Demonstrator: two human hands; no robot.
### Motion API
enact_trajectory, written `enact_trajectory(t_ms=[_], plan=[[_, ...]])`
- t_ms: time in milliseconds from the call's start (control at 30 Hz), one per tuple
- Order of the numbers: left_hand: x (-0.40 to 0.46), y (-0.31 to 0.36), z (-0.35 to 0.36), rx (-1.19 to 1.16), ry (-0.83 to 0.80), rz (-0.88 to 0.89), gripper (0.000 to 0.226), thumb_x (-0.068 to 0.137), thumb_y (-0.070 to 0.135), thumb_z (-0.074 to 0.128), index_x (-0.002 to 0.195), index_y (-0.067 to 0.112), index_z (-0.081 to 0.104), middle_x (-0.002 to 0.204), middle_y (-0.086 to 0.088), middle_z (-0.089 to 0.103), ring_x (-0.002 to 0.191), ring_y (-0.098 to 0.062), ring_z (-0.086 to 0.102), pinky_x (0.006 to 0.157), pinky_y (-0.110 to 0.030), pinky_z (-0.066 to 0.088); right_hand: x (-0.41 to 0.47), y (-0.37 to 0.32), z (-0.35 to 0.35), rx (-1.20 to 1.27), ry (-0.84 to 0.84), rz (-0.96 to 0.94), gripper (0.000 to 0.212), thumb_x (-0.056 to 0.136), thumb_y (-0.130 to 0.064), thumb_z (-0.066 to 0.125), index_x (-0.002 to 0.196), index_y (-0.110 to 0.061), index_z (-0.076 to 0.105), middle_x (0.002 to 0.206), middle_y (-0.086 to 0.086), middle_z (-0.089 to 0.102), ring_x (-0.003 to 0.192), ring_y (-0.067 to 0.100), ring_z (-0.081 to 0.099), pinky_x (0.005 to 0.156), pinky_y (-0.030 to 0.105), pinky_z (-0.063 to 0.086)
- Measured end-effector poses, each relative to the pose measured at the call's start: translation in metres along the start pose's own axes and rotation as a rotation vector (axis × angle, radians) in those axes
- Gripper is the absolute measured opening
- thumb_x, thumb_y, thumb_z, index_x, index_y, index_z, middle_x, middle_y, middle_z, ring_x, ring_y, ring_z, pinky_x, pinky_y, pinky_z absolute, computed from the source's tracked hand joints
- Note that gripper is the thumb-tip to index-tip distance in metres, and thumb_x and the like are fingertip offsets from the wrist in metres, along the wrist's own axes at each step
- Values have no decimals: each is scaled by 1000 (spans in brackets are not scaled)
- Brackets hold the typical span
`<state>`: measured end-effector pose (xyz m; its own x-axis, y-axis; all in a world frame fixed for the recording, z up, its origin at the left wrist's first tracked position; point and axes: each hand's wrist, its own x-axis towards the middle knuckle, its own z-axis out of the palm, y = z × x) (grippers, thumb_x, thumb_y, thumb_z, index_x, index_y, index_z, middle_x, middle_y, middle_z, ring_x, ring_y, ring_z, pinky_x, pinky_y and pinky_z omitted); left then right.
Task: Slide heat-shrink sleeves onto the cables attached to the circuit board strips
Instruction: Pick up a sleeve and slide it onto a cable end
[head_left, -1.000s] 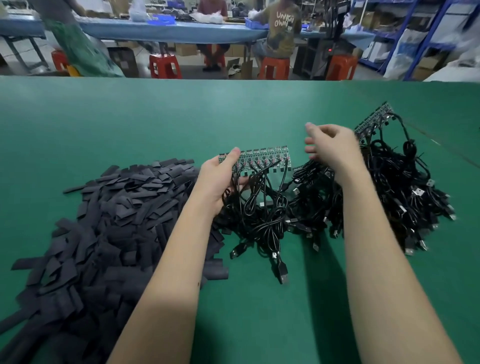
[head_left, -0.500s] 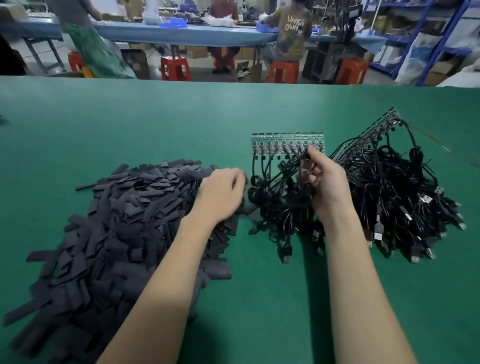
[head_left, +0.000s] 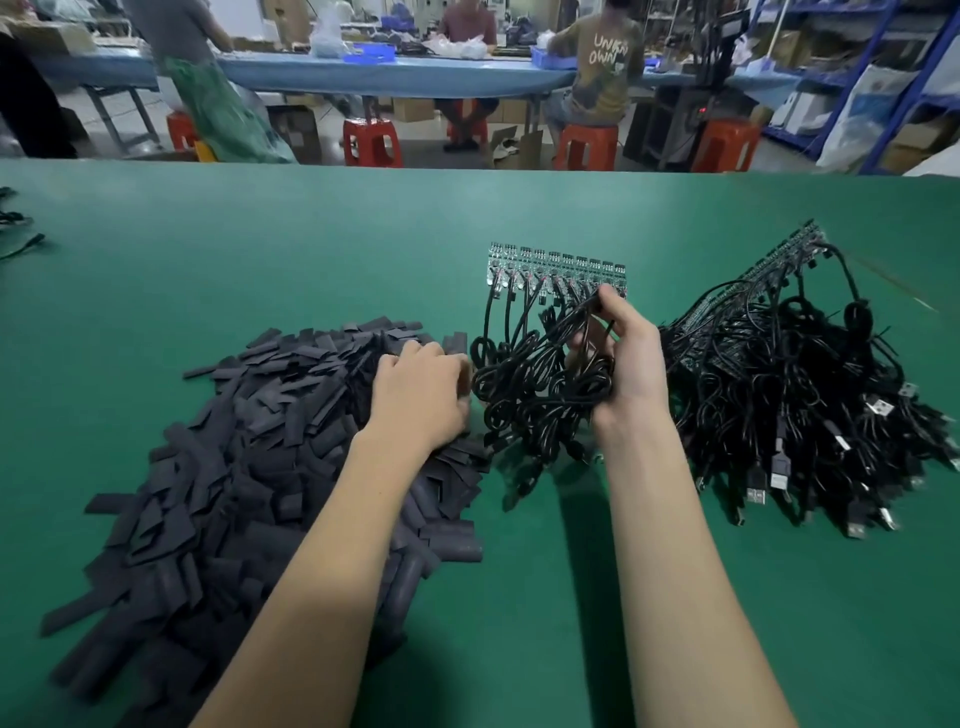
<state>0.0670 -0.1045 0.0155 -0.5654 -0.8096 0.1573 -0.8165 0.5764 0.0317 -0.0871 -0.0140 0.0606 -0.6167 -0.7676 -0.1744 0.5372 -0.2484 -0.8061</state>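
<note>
While the right hand (head_left: 621, 358) grips cables (head_left: 530, 374) trailing near from the far circuit board strip (head_left: 556, 267), the left hand (head_left: 421, 395), fingers curled, grasp unclear, rests on the sleeve pile (head_left: 249, 467) immediately left.

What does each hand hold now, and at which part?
Right hand pinches the strip's black cables near their board ends. Left hand rests on the sleeve pile; any grip is hidden.

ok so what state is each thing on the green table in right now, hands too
left hand: resting on the sleeve pile, grip hidden
right hand: gripping cables
circuit board strip: flat, cables attached
sleeve pile: loose heap
cable bundle: tangled, untouched
</note>
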Motion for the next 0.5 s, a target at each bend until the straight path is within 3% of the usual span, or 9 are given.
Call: enact_trajectory(t_ms=[133,200,233,300,367,400,467,500], plan=[[6,16,-4,35,-11,83,52,90,26,64,138,12,51,155,-10,35,144,-26,25,121,-43,23,0,-7,-3,-30,12,-11,18,92,-28,69,77,-21,61,61,-8,61,46,6,54,42,18,43],[10,25,-1,87,-123,201,50,93,18,56,142,15,50,168,-12,15,155,-24,3,127,-46,7,-1,-9,-3,-41,21,-7,18,92,-29,69,78,-21,62,61,-7,61,46,6,54,42,19,43],[10,27,0,123,-189,249,48,96,16,51,144,16,50,169,-12,14,157,-24,-1,127,-46,3,-2,-8,-3,-53,23,-6,17,92,-29,69,79,-20,63,61,-7,62,46,6,55,42,19,43],[9,26,0,85,-241,254,47,100,18,46,147,16,47,162,-12,32,154,-25,18,126,-41,8,-4,-4,-1,-100,18,-6,17,93,-31,68,81,-19,64,60,-7,62,47,6,55,44,19,43],[3,22,-3,-45,-166,170,39,99,16,48,137,11,54,144,-12,53,136,-28,45,115,-35,29,-6,-2,0,-129,2,0,18,93,-32,68,82,-18,64,59,-8,62,46,6,56,45,18,43],[1,20,-7,-107,-116,121,29,97,14,49,124,10,59,132,-13,59,125,-30,53,104,-36,39,-7,-1,1,-138,-7,2,18,93,-32,67,82,-18,63,59,-8,62,46,5,56,44,17,43],[-3,14,-15,-209,-92,44,10,94,7,50,90,12,57,108,-12,63,102,-33,62,79,-36,45,-8,-3,1,-158,-21,-8,18,94,-32,67,82,-18,63,60,-7,62,46,5,56,43,16,43],[-2,10,-18,-242,-84,36,17,91,3,50,78,13,53,96,-10,62,93,-32,63,72,-35,44,-8,-5,1,-173,-26,-18,18,94,-31,66,82,-19,63,61,-7,63,47,4,56,43,17,43]])
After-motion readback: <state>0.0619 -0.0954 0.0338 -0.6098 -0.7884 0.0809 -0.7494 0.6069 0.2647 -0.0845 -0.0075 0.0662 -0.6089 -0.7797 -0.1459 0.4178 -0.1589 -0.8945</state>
